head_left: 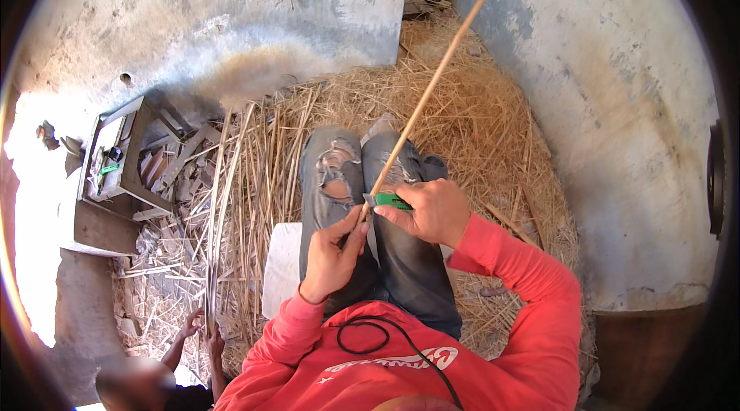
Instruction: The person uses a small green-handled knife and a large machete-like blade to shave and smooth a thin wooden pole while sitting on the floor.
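Observation:
A long thin wooden stick, pale brown like cane or bamboo, slants up and to the right from above my lap. My left hand is closed around its lower end, fingers pinching it. In my right hand is a green utility knife, gripped with the thumb along its handle. Its short blade rests against the stick just above my left fingers. Beneath both hands are my knees in torn dark jeans.
Straw-like shavings cover the floor, with long split strips on the left. A wooden table stands far left, another green knife on it. At lower left, a co-worker's hands hold long strips. Plastered walls rise behind and right.

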